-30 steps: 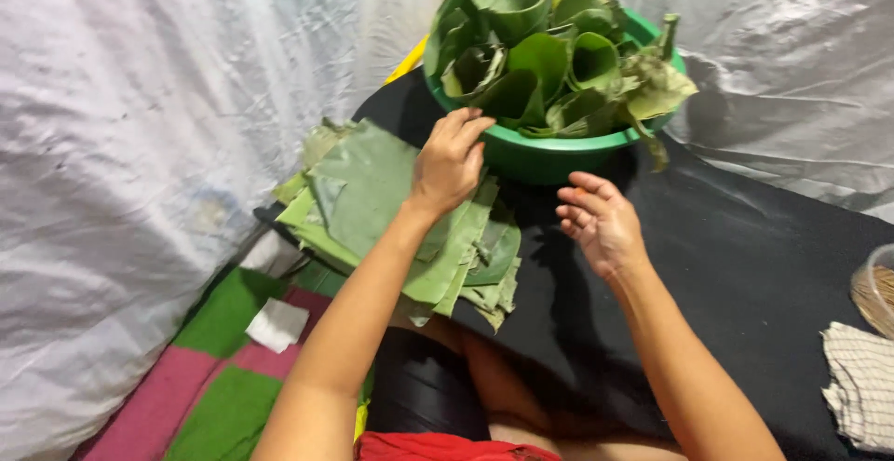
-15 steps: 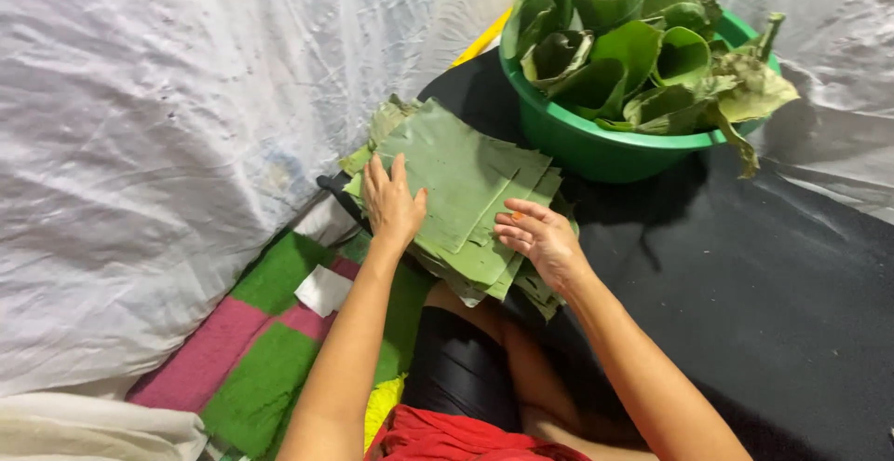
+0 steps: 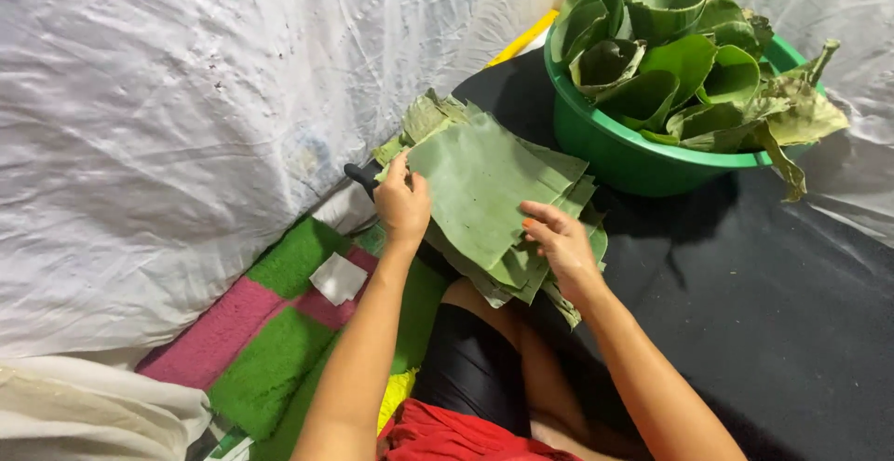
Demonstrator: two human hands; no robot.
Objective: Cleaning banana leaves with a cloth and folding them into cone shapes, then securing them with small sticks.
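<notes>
The stack of cut banana leaves lies on the black floor cloth before the person's knee, its long axis running from near-left to far-right toward one green basin full of rolled leaves. The left hand pinches the top sheet's left edge; the right hand rests with fingers loosely spread on the lower right edge.
</notes>
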